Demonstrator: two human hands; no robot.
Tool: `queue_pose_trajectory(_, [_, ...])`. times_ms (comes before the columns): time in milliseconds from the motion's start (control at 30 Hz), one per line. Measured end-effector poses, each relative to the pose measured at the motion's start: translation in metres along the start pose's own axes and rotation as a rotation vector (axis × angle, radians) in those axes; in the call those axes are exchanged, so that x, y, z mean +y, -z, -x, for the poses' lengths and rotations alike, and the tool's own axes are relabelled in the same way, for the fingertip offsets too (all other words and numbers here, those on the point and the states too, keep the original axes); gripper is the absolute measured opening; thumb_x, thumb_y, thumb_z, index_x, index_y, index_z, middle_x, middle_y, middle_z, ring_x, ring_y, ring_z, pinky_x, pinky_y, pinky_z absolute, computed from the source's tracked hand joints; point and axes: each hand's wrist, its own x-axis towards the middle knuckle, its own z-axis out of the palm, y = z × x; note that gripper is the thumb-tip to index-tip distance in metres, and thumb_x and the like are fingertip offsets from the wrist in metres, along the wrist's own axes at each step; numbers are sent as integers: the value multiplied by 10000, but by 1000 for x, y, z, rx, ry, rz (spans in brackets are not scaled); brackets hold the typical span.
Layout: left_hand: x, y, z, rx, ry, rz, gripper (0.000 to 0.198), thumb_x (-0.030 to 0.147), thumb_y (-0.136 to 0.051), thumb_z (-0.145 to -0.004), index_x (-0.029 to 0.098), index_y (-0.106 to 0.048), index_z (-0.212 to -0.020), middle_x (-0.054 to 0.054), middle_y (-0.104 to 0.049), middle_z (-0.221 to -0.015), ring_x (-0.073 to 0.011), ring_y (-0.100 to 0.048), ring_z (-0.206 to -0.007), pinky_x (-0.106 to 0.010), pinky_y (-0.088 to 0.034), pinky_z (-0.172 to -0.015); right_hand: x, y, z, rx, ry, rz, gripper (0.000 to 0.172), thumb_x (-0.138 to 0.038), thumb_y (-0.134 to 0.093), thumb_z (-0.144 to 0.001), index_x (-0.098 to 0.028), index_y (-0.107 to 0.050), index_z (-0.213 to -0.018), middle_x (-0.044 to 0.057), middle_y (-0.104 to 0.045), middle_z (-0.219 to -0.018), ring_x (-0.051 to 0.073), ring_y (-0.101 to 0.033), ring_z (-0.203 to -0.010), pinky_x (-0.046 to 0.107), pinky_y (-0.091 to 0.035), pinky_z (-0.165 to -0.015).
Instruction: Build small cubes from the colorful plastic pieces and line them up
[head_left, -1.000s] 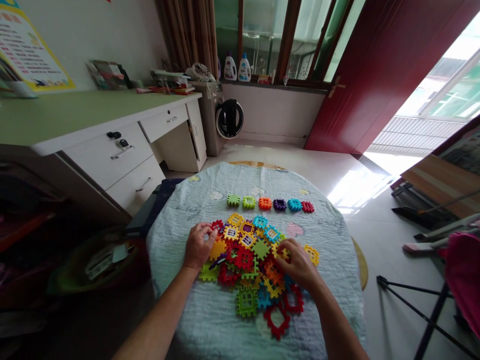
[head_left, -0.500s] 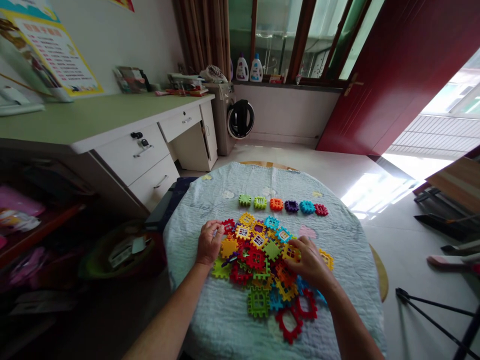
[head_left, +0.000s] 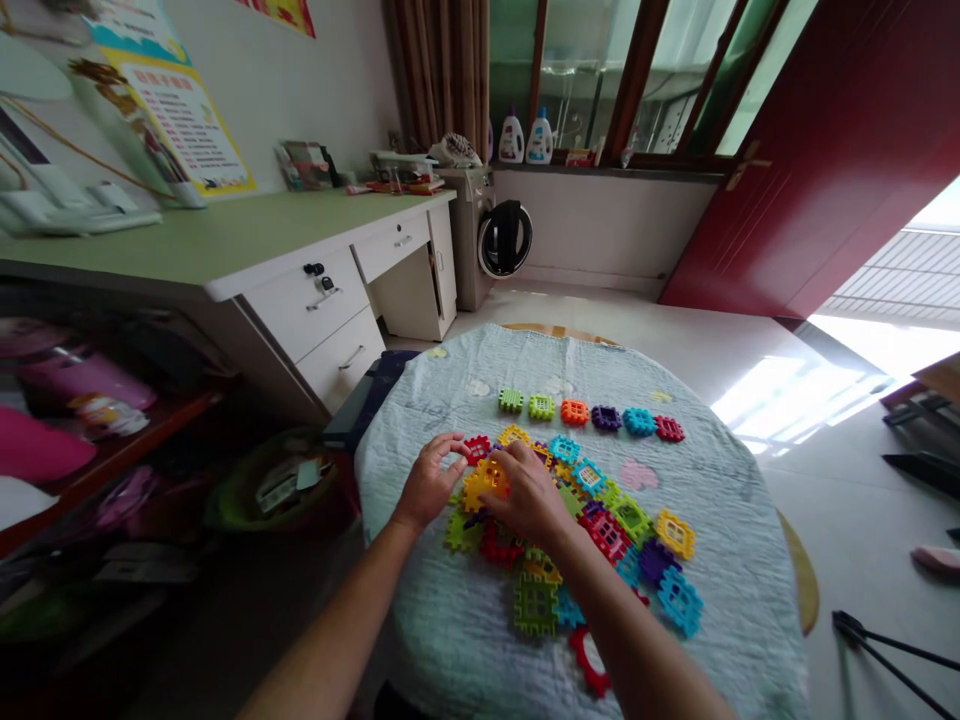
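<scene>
My right hand (head_left: pixel 529 490) reaches across the pile and grips a yellow window-patterned interlocking block (head_left: pixel 484 484) between thumb and fingers. Just left of that block is my left hand (head_left: pixel 431 482), its thumb and fingers apart and nothing in them. A red block (head_left: pixel 477 450) lies close to the left fingertips. Beneath and around both hands spreads a loose pile of flat notched blocks, among them a green one (head_left: pixel 535 603), a pink-red one (head_left: pixel 604 532) and a blue one (head_left: pixel 680 600). My right hand and forearm hide part of the pile.
Behind the pile, several blocks stand in a row, including an orange one (head_left: pixel 574 412). A pale blue cloth (head_left: pixel 420 620) covers the round table. To the left are a desk (head_left: pixel 300 215) and a basket (head_left: pixel 225 490); black tripod legs (head_left: pixel 892 650) stand at right.
My right hand has moved left across the pile with the yellow block, toward my left hand. The left hand's fingers have spread. The view has turned slightly left.
</scene>
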Motion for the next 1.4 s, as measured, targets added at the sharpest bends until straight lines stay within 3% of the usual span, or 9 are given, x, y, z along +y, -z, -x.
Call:
queue_pose_trajectory(133, [3, 3, 10, -160, 34, 45, 254, 236, -529, -800, 232, -655, -1020, -76, -627, -1249, -230, -576, -1187, -391, -504, -961, -4, -12, -3, -13, -26, -67, 363, -298, -672, -798, -214, -614, -1147, 82, -582, -1068, 228, -575, -1001, 368, -478, -894])
queue_pose_trajectory(233, [1, 2, 16, -285, 30, 31, 472, 156, -505, -755, 241, -589, -1212, -86, -595, -1315, -226, -541, -1244, -405, -465, -1028, 17, 3, 12, 85, -63, -137, 337, -329, -607, -853, -209, -606, -1168, 90, -582, -1133, 217, -577, -1040, 357, -468, -917])
queue_pose_trajectory(367, [-1, 5, 17, -420, -131, -98, 705, 105, -540, -643, 238, -509, -1334, -92, -537, -1391, -248, -465, -1321, -437, -350, -1142, 85, 45, 41, 234, -211, -57, 347, -422, -563, -860, -204, -626, -1122, 95, -594, -1134, 222, -592, -995, 368, -476, -875])
queue_pose_trajectory(500, [3, 2, 11, -463, -243, -216, 677, 96, -573, -602, 220, -561, -1268, -97, -591, -1315, -272, -523, -1245, -425, -398, -1107, 172, 81, 70, 355, -365, 162, 348, -436, -537, -803, -181, -674, -995, 121, -632, -1031, 262, -597, -956, 412, -463, -862])
queue_pose_trajectory(600, [8, -1, 9, -459, -276, -292, 603, 91, -583, -619, 224, -586, -1207, -97, -613, -1256, -271, -556, -1193, -408, -433, -1073, 222, 90, 89, 403, -495, 354, 369, -449, -558, -757, -174, -689, -965, 143, -637, -1026, 291, -588, -950, 453, -438, -883])
queue_pose_trajectory(700, [17, 0, 11, -494, -233, -401, 557, 136, -616, -673, 219, -556, -1219, -97, -575, -1279, -256, -543, -1199, -384, -434, -1068, 250, 88, 104, 357, -563, 462, 426, -514, -530, -779, -197, -684, -1018, 141, -638, -1083, 319, -561, -1010, 472, -428, -882])
queue_pose_trajectory(1000, [35, 2, 16, -587, -127, -573, 478, 214, -669, -734, 220, -537, -1193, -77, -553, -1248, -225, -549, -1177, -325, -453, -1023, 258, 81, 114, 370, -507, 505, 419, -513, -481, -822, -212, -660, -1052, 111, -628, -1142, 300, -542, -1067, 455, -415, -932])
queue_pose_trajectory(1267, [37, -3, 21, -444, -114, -585, 530, 253, -648, -771, 224, -506, -1281, -81, -591, -1269, -240, -571, -1173, -361, -458, -1031, 248, 82, 112, 410, -502, 520, 361, -463, -496, -823, -214, -663, -1024, 102, -637, -1114, 289, -545, -1029, 434, -420, -914])
queue_pose_trajectory(1400, [35, -9, 26, -460, -143, -567, 566, 159, -623, -764, 206, -489, -1312, -92, -565, -1341, -225, -535, -1235, -343, -418, -1081, 247, 82, 111, 404, -507, 529, 360, -458, -491, -827, -215, -663, -1031, 103, -633, -1115, 290, -540, -1021, 437, -420, -895])
